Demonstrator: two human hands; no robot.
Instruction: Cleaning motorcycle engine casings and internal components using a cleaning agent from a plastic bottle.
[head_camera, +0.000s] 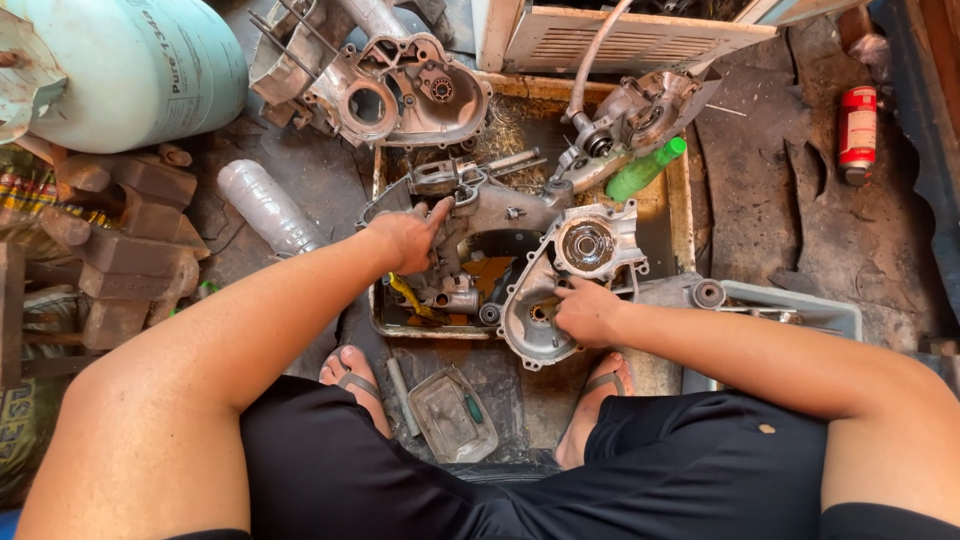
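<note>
My left hand (408, 238) grips a grey metal engine casing (500, 208) that lies across a shallow metal tray (680, 215). My right hand (585, 310) rests on a second casing half (575, 270), a pale aluminium cover with a round bearing seat, leaning on the tray's near edge. Its fingers press around a hole in the cover's lower part. A green plastic bottle (645, 170) lies in the tray beside a third engine part (640, 112) with a hose.
Another engine case (395, 90) lies behind the tray. A pale green gas cylinder (140, 65) is at the far left, a clear plastic bottle (265, 205) beside it. A red can (858, 130) lies at right. A small tray with a screwdriver (455, 412) sits between my feet.
</note>
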